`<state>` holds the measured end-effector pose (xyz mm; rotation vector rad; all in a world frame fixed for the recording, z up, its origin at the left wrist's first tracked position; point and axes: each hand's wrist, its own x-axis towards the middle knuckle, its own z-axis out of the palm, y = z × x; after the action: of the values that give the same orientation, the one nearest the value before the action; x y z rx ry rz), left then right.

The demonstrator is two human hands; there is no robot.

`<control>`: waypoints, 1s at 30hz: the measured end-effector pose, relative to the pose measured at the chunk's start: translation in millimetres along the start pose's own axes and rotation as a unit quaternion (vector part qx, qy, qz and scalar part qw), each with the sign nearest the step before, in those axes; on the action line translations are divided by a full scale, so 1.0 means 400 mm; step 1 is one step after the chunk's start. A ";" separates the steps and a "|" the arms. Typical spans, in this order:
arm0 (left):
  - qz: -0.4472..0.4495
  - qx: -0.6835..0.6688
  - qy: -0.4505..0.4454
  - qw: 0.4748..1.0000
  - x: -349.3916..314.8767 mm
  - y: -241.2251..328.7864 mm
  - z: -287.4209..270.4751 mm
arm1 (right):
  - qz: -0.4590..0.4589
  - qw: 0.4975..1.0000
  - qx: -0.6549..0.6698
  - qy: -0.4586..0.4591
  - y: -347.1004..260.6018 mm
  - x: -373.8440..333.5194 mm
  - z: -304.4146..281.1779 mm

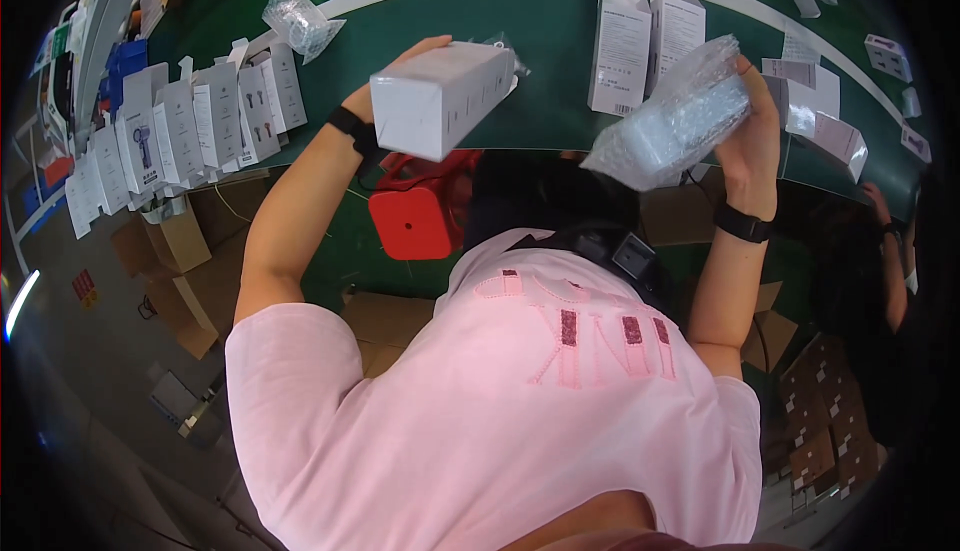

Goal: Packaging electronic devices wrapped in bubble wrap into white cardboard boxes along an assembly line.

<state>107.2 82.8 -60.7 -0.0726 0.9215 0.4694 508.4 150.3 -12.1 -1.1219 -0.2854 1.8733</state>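
My left hand (362,101) is wrapped round a long white carton (435,101), lifted over the near part of the green table. Its closed end faces me, and a bit of clear plastic (510,54) shows by its far end. On the right, my right hand (752,136) grips a bubble-wrapped bundle (680,116) with something pale inside. That bundle is held above the table's front edge. Two upright white boxes with open flaps (620,46) stand just beyond it. The carton hides most of my left fingers.
A row of white boxes with open tops (200,126) lines the table's left side, beside another bubble-wrapped piece (298,23). More white boxes (815,101) lie at right. Under the table is a red stool (412,221). Another person's arm (888,251) shows at far right.
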 end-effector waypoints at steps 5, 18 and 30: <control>0.025 -0.013 0.036 0.999 -0.069 -0.068 -0.007 | -0.101 0.994 0.034 0.018 -0.007 0.035 0.090; 0.450 0.250 0.154 0.843 -0.138 -0.147 0.116 | -0.259 0.916 -0.208 -0.224 0.146 -0.033 0.473; 0.555 0.250 0.185 0.771 -0.302 -0.161 -0.005 | -0.105 0.636 -0.648 -0.405 0.273 -0.109 0.707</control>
<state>71.1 -18.9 23.6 0.9635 1.4098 1.3189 227.9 120.8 107.9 -0.8128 -2.4605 1.6809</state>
